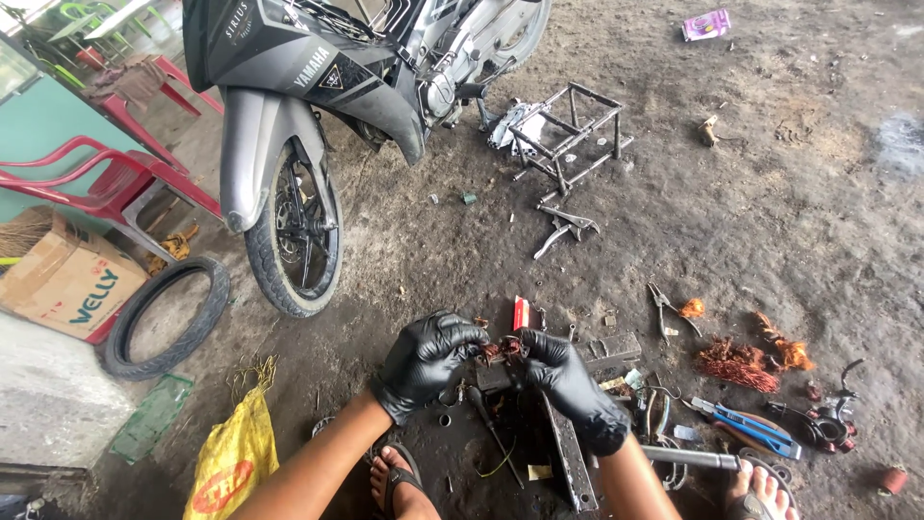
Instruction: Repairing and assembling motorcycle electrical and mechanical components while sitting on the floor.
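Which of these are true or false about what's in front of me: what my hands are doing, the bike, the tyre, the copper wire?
1. Both hands wear black gloves: left hand, right hand. True.
2. The hands hold a small copper-wound part between them. True.
3. The loose tyre is mounted on the motorcycle. False: it lies on the ground beside the front wheel.
4. The pile of copper wire lies left of the hands. False: it is to their right.
5. The yellow bag hangs from the red chair. False: it lies on the ground.

Brown carton (67, 279) left; yellow bag (234, 460); purple packet (706, 24).
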